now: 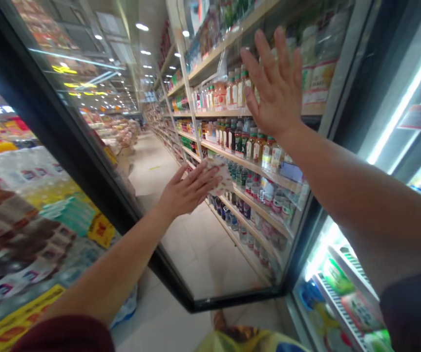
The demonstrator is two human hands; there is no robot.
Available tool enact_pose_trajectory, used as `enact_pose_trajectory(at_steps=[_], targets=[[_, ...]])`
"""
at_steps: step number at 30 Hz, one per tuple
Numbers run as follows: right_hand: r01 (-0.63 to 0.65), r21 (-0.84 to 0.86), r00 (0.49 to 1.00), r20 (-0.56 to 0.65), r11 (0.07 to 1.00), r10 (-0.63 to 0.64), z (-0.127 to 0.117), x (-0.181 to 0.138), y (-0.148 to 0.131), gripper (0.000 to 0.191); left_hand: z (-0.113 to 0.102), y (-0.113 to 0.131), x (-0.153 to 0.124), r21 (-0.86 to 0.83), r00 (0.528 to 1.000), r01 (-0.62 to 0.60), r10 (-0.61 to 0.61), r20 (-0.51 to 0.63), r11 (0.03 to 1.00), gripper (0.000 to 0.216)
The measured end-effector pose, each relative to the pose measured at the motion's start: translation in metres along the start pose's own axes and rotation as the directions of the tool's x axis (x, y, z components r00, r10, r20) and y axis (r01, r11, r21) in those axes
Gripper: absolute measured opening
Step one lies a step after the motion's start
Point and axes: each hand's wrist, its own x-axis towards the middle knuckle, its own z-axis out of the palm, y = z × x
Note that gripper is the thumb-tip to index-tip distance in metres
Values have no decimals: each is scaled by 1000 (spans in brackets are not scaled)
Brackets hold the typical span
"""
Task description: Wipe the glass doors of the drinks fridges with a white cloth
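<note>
Press the whitish cloth with brownish blotches [224,178] evenly against the clear, black-framed glass door [196,234], near the middle of the pane, with the left hand [190,189] flat over it and with fingers straight and nearly together rather than bunched. Brace the door with the empty right hand [274,93], apparently flat on the glass higher up with fingers spread apart, matching both pushes so as not to swing the door or let the cloth's loose edge fold under.

Pale tiled floor [148,318]; round ceiling lights [142,27]; wood-edged shelves [247,162]; white strip light [406,100]
</note>
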Motion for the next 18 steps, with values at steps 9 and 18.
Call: enact_pose_trajectory(at_steps=[9,18], targets=[[-5,-62,1000,13,998,6,2,0,1,57,-28,-45,13,12,737,653,-632,-241,757,67],[-35,2,999,16,999,35,2,0,0,58,-36,-58,4,103,930,366,-362,-62,925,60]])
